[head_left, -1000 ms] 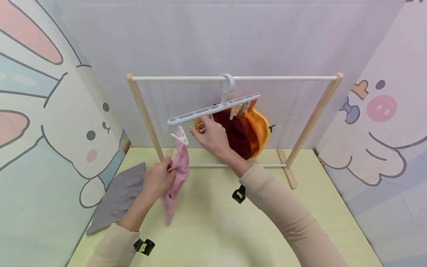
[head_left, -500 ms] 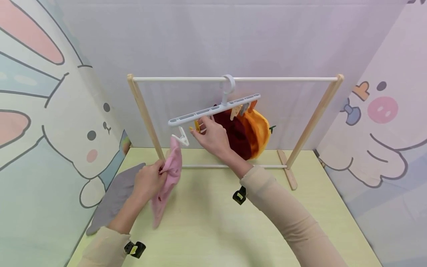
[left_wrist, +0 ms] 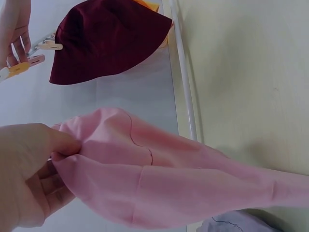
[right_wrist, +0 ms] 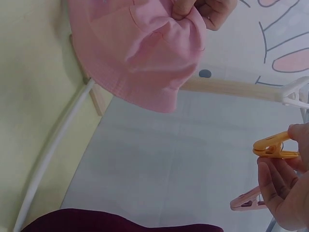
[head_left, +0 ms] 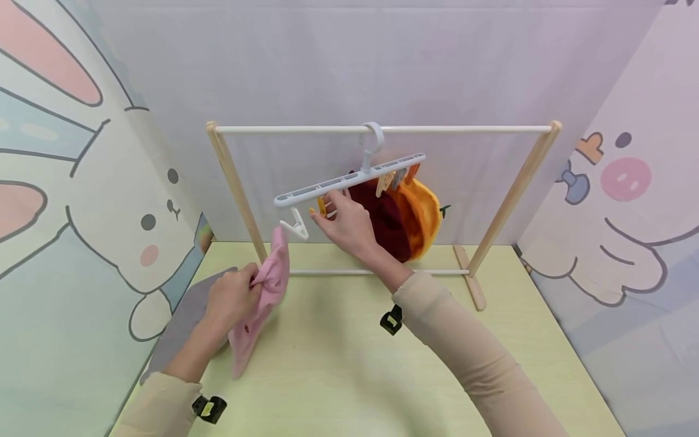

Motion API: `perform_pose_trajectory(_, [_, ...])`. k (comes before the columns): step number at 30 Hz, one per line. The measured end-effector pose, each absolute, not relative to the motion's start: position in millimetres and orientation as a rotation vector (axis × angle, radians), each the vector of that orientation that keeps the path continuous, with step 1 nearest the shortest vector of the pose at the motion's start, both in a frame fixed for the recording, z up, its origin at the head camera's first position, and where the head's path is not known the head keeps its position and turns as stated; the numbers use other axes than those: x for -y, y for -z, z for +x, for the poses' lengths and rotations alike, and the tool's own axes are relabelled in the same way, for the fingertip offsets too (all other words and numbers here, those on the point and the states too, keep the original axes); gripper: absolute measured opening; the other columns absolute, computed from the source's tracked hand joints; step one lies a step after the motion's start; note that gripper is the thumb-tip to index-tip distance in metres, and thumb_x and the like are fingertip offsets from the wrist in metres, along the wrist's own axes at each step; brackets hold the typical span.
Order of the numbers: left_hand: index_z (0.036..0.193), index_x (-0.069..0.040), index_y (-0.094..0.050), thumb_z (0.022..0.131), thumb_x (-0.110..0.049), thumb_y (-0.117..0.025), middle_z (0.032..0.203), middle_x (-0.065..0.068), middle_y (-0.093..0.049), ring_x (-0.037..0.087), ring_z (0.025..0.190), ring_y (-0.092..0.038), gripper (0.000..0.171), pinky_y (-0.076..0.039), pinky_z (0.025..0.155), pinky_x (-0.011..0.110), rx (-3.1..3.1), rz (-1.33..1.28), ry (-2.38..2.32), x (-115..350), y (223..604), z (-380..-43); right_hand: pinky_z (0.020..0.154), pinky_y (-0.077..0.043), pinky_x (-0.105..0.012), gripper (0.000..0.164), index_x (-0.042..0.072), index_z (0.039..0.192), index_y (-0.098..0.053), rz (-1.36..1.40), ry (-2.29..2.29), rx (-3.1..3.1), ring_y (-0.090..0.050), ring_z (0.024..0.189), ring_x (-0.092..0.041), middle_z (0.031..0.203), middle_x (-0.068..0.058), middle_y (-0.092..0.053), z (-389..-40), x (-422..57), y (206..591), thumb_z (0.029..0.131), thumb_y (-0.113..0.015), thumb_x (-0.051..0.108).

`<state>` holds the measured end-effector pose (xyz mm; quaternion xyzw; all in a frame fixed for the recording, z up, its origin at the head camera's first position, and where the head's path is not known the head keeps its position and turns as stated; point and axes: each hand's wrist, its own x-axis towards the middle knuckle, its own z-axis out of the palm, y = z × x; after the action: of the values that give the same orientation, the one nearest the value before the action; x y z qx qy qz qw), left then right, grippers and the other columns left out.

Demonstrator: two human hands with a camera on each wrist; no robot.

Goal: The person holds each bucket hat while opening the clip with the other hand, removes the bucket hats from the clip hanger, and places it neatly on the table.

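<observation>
Along the left edge of the desk (head_left: pixel 327 376) lies a grey cloth (head_left: pixel 182 325). Just right of it, above the desk toward its back left corner, the left hand (head_left: pixel 232 297) pinches a fold of a pink hat (head_left: pixel 273 276) between thumb and fingers, the rest drooping. Next, a white clip (head_left: pixel 297 228) dangles under the left end of a grey hanger (head_left: pixel 319 189). Beside it the right hand (head_left: pixel 349 223) pinches a yellow clip (right_wrist: pixel 273 146), fingers bent. Rightward, near the desk's back edge, hang a maroon hat (head_left: pixel 384 224) and an orange hat (head_left: pixel 427 209).

In right hand (right_wrist: pixel 288 191) — yellow clip (right_wrist: pixel 269 142)
</observation>
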<state>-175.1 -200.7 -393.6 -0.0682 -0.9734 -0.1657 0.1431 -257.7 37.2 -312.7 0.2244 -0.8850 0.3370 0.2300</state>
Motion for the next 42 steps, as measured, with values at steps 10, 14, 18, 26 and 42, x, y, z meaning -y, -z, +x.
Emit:
perform_pose_trajectory(10, [0.077, -0.01, -0.053, 0.08, -0.009, -0.058, 0.059, 0.004, -0.046, 0.02, 0.05, -0.039, 0.005, -0.031, 0.043, 0.032, 2.818, -0.196, 0.435, 210.6, 392.7, -175.8, 0.064, -0.052, -0.027, 0.026, 0.013, 0.093, -0.056, 0.629, -0.928, 2.42, -0.067, 0.077, -0.009, 0.087, 0.002, -0.066, -259.1, -37.2, 313.8, 0.081, -0.069, 0.032])
perform_pose_trajectory(14, [0.077, -0.009, -0.052, 0.081, -0.008, -0.057, 0.057, 0.004, -0.044, 0.02, 0.049, -0.037, 0.006, -0.029, 0.041, 0.031, 2.812, -0.208, 0.398, 211.4, 394.1, -175.9, 0.064, -0.052, -0.026, 0.026, 0.013, 0.093, -0.056, 0.632, -0.931, 2.419, -0.067, 0.077, -0.009, 0.088, 0.002, -0.066, -258.8, -37.3, 314.1, 0.081, -0.069, 0.032])
perform_pose_trajectory(18, [0.076, -0.008, -0.051, 0.081, -0.007, -0.057, 0.056, 0.005, -0.044, 0.02, 0.048, -0.037, 0.008, -0.029, 0.041, 0.031, 2.806, -0.216, 0.355, 213.9, 396.1, -177.4, 0.065, -0.052, -0.027, 0.026, 0.013, 0.094, -0.056, 0.633, -0.941, 2.423, -0.067, 0.078, -0.01, 0.088, 0.002, -0.066, -258.3, -37.5, 314.3, 0.081, -0.069, 0.032])
perform_pose_trajectory(26, [0.08, -0.006, -0.051, 0.081, -0.006, -0.057, 0.055, 0.007, -0.044, 0.024, 0.046, -0.038, 0.007, -0.03, 0.04, 0.036, 2.799, -0.198, 0.273, 218.0, 399.2, -183.4, 0.065, -0.052, -0.028, 0.026, 0.013, 0.093, -0.056, 0.635, -0.941, 2.418, -0.067, 0.078, -0.011, 0.086, 0.002, -0.066, -258.0, -37.2, 314.1, 0.08, -0.069, 0.032])
perform_pose_trajectory(42, [0.101, -0.005, -0.061, 0.08, -0.008, -0.061, 0.063, 0.012, -0.058, 0.035, 0.051, -0.056, 0.02, -0.04, 0.04, 0.042, 2.831, -0.195, 0.26, 190.2, 432.6, -187.6, 0.064, -0.052, -0.026, 0.027, 0.014, 0.094, -0.056, 0.628, -0.915, 2.437, -0.067, 0.077, -0.008, 0.086, 0.002, -0.066, -257.2, -37.8, 313.6, 0.081, -0.069, 0.034])
